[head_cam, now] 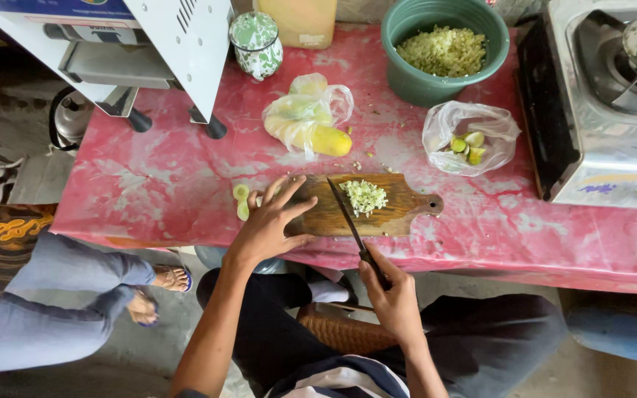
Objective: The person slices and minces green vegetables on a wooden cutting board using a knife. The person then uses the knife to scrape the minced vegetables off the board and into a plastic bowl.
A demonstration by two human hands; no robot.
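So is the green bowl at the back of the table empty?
No, the green bowl is filled with finely chopped pale green bits, like the small pile on the cutting board.

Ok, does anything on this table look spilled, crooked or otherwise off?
Small chopped bits lie scattered on the pink table beyond the cutting board. The board sits at the table's front edge. Two green pieces lie off the board, beside the left hand. Nothing looks damaged.

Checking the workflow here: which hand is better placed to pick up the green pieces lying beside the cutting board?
Left hand: it rests right beside the green pieces. The right hand holds the knife.
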